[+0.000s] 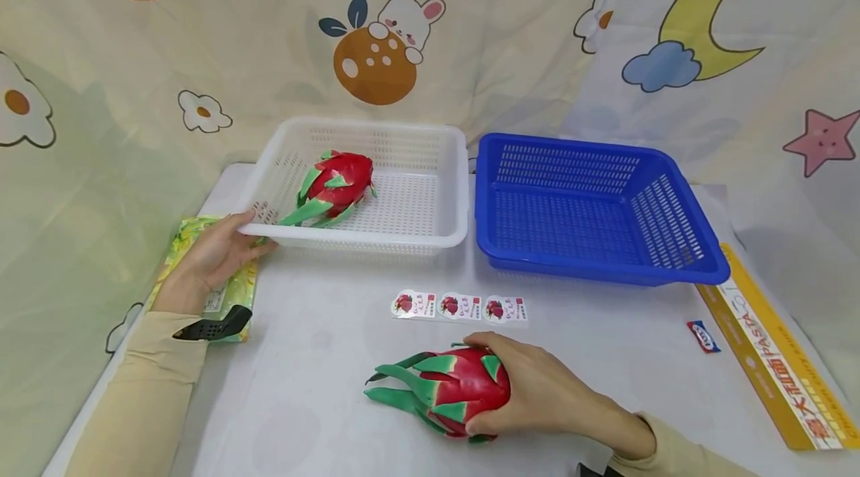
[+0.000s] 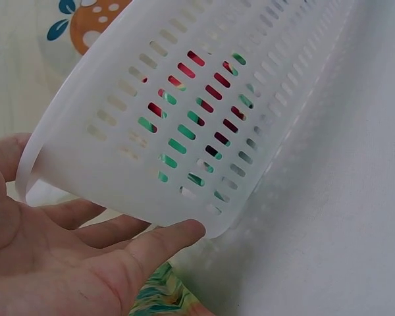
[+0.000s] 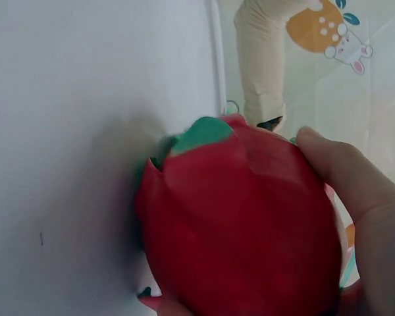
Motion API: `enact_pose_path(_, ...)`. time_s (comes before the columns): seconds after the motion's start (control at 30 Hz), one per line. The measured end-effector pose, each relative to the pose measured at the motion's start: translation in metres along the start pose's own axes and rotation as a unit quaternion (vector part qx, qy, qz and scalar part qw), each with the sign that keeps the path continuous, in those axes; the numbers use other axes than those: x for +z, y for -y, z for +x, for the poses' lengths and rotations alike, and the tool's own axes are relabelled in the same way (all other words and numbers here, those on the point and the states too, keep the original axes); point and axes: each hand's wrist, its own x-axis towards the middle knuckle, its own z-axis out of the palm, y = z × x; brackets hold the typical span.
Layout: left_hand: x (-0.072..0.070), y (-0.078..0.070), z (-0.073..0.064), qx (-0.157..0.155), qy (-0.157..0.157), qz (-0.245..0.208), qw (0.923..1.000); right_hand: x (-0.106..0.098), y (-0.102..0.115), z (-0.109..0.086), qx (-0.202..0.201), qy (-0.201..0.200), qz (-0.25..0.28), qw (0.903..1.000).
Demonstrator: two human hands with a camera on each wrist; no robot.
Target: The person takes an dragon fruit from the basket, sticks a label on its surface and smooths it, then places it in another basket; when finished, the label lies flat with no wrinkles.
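Observation:
A red dragon fruit with green scales (image 1: 470,387) is at the front middle of the table, and my right hand (image 1: 537,384) grips it from the right. In the right wrist view the thumb lies along one side of the dragon fruit (image 3: 237,217). At the left, my left hand (image 1: 218,253) holds the near-left corner of a white plastic basket (image 1: 376,238), thumb over the rim and fingers beneath. A second dragon fruit (image 1: 339,182) lies in that basket; its colours show through the slots of the basket wall (image 2: 118,168) in the left wrist view.
A blue basket (image 1: 605,272) stands right of the white one. Dragon fruit stickers (image 1: 460,307) lie in a row before them. A yellow-green packet (image 1: 235,294) is under my left arm. On the right are a long pasta box (image 1: 773,346) and a small red-blue wrapper (image 1: 703,337).

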Motion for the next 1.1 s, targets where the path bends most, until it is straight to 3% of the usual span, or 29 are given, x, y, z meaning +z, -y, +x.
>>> enact_pose_path(0.4, 0.001, 0.000, 0.001, 0.000, 0.004, -0.008, 1.0000, 0.001, 0.002, 0.018, 0.013, -0.011, 0.019, 0.9997)
enact_pose_path(0.87, 0.001, -0.001, 0.000, -0.005, 0.010, 0.001, 0.9999, -0.009, -0.004, 0.010, 0.034, 0.030, 0.129, 0.9906)
enact_pose_path(1.03, 0.003, -0.004, -0.003, 0.003, -0.012, 0.004, 0.9999, -0.008, -0.006, 0.009, 0.026, 0.038, 0.132, 0.9902)
enact_pose_path(1.1, 0.007, -0.009, -0.005, 0.009, -0.047, 0.024, 0.9986, -0.008, -0.006, 0.009, 0.022, 0.038, 0.130, 0.9906)
